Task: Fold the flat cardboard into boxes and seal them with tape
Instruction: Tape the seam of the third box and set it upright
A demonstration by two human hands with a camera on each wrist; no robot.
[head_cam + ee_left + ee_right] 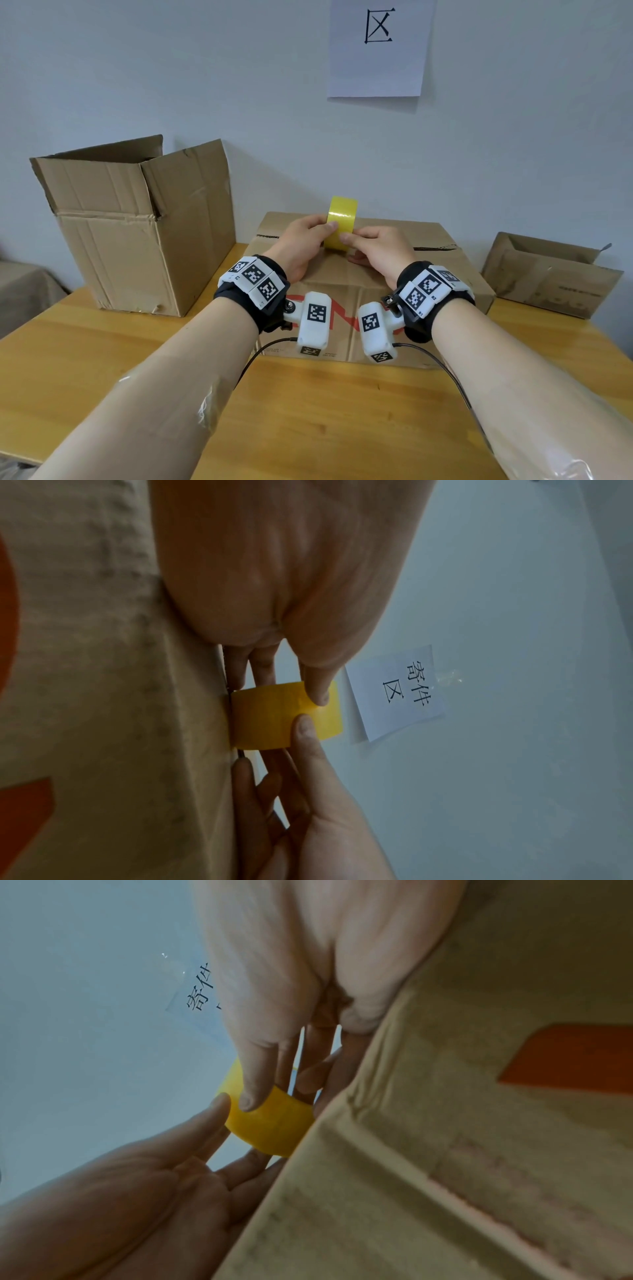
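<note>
the yellow tape roll [341, 222] stands on edge on top of the closed cardboard box [442, 274], at the seam between its flaps. the left hand [301, 240] grasps the roll from one side, thumb pressed on its outer band, fingers behind it. the right hand [380, 250] holds it from the other side, thumb tip on the band just beside the left thumb. left of the closed box stands a taller open box [137, 226]; right of it, a low open box [548, 274]. all rest on a wooden table [325, 411]. above the closed box, a paper sign [376, 48] hangs on the wall.
</note>
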